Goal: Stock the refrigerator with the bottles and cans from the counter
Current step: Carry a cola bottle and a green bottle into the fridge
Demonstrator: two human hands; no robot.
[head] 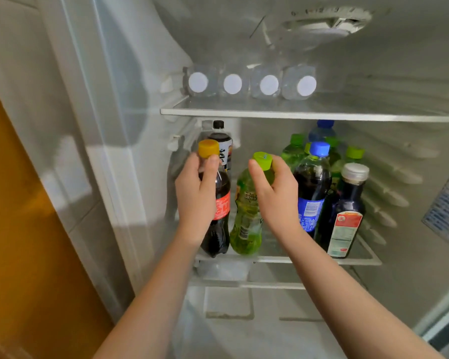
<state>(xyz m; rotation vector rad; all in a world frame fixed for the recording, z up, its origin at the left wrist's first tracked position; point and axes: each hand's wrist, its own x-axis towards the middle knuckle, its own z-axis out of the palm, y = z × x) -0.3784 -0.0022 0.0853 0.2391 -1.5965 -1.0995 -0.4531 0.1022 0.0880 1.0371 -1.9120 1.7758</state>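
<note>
I look into an open refrigerator. My left hand (pixel 196 193) grips the neck of a dark cola bottle (pixel 219 218) with a yellow cap and red label, standing at the left front of the middle shelf (pixel 278 259). My right hand (pixel 275 193) holds the neck of a green drink bottle (pixel 245 224) with a lime cap, right beside the cola. Both bottles stand upright and touch or nearly touch each other.
On the same shelf stand a blue-capped cola bottle (pixel 311 187), a dark sauce bottle (pixel 346 216), several green bottles (pixel 293 151) behind, and a black-capped bottle (pixel 221 141) at the back left. Several water bottles (pixel 252 82) lie on the top shelf (pixel 296 114). The fridge's left wall (pixel 130 125) is close.
</note>
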